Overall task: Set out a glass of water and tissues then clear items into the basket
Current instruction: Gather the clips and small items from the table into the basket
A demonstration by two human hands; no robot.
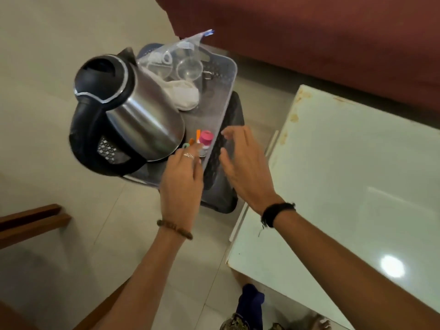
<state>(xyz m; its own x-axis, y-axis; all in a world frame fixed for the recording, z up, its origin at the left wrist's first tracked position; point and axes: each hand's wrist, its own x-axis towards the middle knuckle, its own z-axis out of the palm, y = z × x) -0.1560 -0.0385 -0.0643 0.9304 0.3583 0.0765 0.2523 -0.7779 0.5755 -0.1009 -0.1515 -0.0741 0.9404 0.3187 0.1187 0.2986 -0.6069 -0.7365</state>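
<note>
Forearms enter from the bottom of the frame, the left one wearing a brown bead bracelet (175, 229) and the right one a black cord wristband (277, 213). Left hand (182, 173), a ring on one finger, reaches to the near edge of the pale translucent plastic basket (232, 67) at frame centre; its fingertips lie at a cluster of small items there, a pink-capped small bottle (205, 139) and orange and green pieces (193, 141), though blur hides whether the fingers pinch anything. Right hand (242, 163) hovers just right of the basket with fingers spread apart and lightly bent, holding nothing. White glossy table (357, 175) fills the right side. Stainless steel electric kettle with black lid and handle (123, 110) stands in the basket's left part. Beyond it lie a crumpled white tissue (183, 94), a clear drinking glass (189, 67) on its side and a clear plastic bag (190, 44). Dark red sofa (309, 32) crosses the upper frame.
</note>
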